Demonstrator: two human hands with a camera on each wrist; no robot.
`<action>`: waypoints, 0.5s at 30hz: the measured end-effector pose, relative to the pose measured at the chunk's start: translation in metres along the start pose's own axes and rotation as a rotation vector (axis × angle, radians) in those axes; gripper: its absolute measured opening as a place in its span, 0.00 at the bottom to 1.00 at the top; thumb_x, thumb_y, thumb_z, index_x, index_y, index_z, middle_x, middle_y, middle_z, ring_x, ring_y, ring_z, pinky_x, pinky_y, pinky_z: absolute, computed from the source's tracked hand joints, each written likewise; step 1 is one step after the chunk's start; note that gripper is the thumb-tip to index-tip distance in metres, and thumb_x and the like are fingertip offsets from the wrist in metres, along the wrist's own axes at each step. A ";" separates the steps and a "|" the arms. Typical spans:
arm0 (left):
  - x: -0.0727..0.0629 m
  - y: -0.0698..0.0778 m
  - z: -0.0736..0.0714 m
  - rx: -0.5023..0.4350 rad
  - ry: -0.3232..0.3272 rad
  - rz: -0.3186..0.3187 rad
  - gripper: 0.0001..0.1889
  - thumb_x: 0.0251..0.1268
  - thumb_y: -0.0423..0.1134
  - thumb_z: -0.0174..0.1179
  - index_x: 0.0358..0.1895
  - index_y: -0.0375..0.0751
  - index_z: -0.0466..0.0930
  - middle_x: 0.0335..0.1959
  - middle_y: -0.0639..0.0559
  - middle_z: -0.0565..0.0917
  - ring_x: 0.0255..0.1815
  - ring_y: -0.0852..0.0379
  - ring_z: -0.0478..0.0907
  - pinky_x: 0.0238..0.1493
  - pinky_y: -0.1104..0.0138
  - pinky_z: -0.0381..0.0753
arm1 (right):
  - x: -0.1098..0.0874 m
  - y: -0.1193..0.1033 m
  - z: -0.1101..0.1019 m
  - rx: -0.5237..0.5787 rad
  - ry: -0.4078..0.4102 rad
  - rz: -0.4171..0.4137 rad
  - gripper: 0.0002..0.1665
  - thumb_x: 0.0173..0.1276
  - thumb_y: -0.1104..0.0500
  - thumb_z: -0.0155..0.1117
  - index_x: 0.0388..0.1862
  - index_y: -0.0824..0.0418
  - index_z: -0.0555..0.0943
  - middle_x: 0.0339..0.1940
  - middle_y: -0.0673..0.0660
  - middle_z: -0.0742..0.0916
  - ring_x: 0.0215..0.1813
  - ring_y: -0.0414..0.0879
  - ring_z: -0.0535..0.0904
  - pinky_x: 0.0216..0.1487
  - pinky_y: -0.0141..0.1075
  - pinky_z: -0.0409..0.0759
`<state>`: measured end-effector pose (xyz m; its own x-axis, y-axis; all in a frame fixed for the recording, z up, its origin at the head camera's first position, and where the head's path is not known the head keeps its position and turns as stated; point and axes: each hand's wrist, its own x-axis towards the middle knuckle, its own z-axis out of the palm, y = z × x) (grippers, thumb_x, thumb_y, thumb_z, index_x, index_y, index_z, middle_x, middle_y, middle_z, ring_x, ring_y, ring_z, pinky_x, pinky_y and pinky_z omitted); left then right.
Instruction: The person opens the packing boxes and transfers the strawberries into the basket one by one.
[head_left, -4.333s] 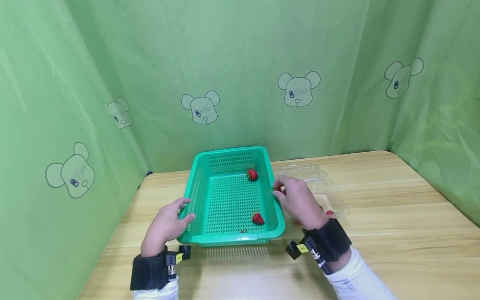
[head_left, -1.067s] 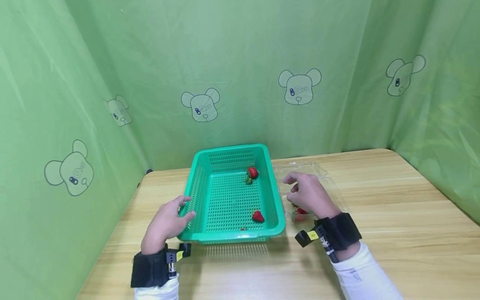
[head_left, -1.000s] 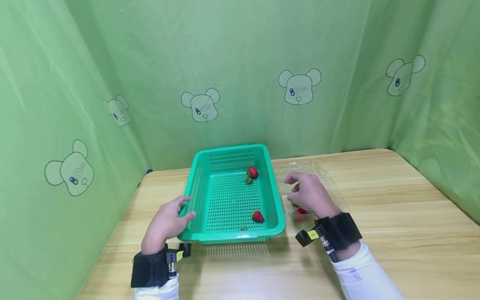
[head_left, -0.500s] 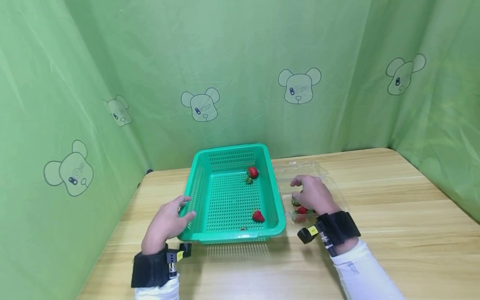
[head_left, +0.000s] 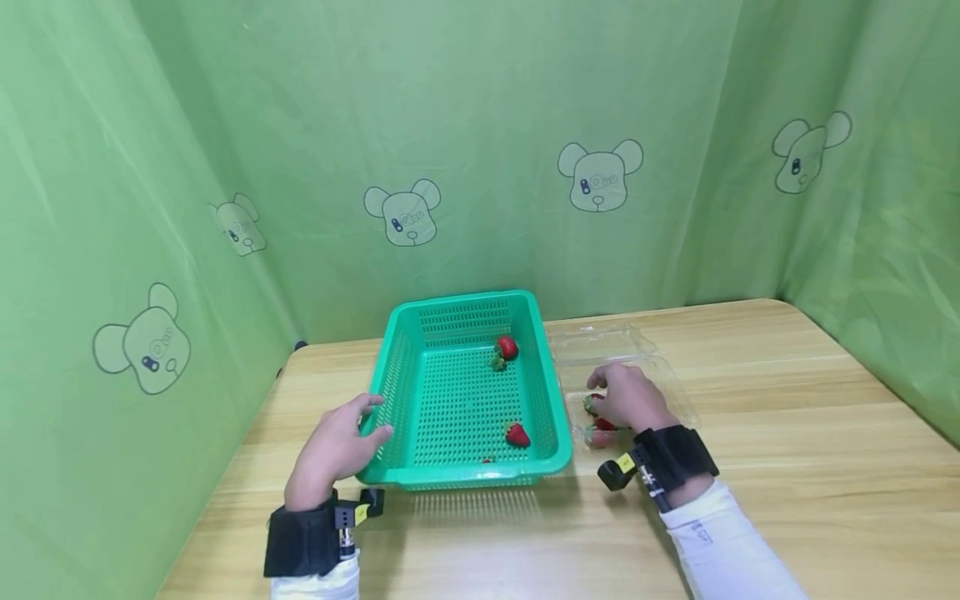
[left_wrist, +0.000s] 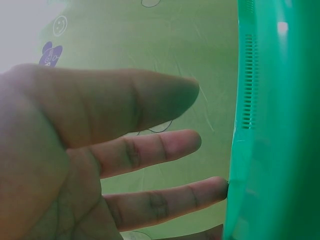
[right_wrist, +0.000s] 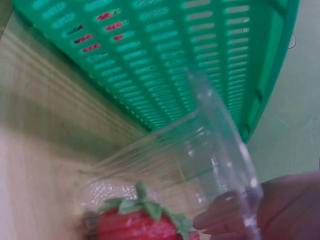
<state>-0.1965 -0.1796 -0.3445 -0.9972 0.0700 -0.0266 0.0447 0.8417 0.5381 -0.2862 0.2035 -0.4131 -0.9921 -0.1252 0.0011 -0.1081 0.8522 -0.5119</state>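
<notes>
Right hand (head_left: 633,398) now lowered to box (head_left: 573,385); berry (right_wrist: 136,226) within reach, grip unclear. Left hand (head_left: 336,446): fingers extended beside basket (head_left: 457,400).

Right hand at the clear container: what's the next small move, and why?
I'd probably close the right hand gently on the leafy strawberry beside it. The head view shows thumb and finger apart, with no fruit visible between them; that berry lies in the clear container, while other strawberries already lie in the green basket.
</notes>
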 end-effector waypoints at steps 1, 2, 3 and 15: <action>0.000 0.000 0.000 0.002 0.000 0.004 0.27 0.69 0.40 0.58 0.68 0.37 0.67 0.64 0.36 0.73 0.65 0.34 0.66 0.60 0.41 0.68 | 0.001 0.001 0.001 0.001 -0.003 0.001 0.17 0.57 0.62 0.70 0.47 0.63 0.83 0.48 0.65 0.83 0.40 0.53 0.79 0.39 0.47 0.77; 0.000 0.000 0.000 0.004 0.002 0.006 0.27 0.69 0.40 0.58 0.68 0.37 0.67 0.64 0.36 0.73 0.65 0.34 0.66 0.60 0.41 0.68 | 0.001 0.002 0.002 0.000 -0.004 0.003 0.17 0.57 0.62 0.69 0.46 0.63 0.83 0.48 0.65 0.83 0.40 0.53 0.79 0.39 0.46 0.77; 0.000 0.000 0.000 0.005 0.001 0.007 0.27 0.69 0.40 0.58 0.68 0.37 0.67 0.64 0.36 0.73 0.65 0.33 0.66 0.60 0.41 0.68 | 0.002 0.002 0.003 0.000 -0.008 0.006 0.17 0.57 0.63 0.69 0.47 0.63 0.83 0.48 0.64 0.83 0.40 0.53 0.79 0.39 0.46 0.77; -0.001 0.000 -0.001 -0.001 -0.003 0.008 0.27 0.69 0.40 0.58 0.68 0.37 0.67 0.64 0.36 0.73 0.65 0.33 0.67 0.61 0.41 0.68 | 0.005 0.004 0.011 0.001 -0.042 0.045 0.19 0.57 0.62 0.69 0.49 0.62 0.82 0.40 0.59 0.84 0.36 0.51 0.78 0.34 0.45 0.75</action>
<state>-0.1956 -0.1803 -0.3438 -0.9966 0.0780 -0.0248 0.0524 0.8405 0.5392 -0.2908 0.2010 -0.4243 -0.9924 -0.1085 -0.0582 -0.0637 0.8568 -0.5116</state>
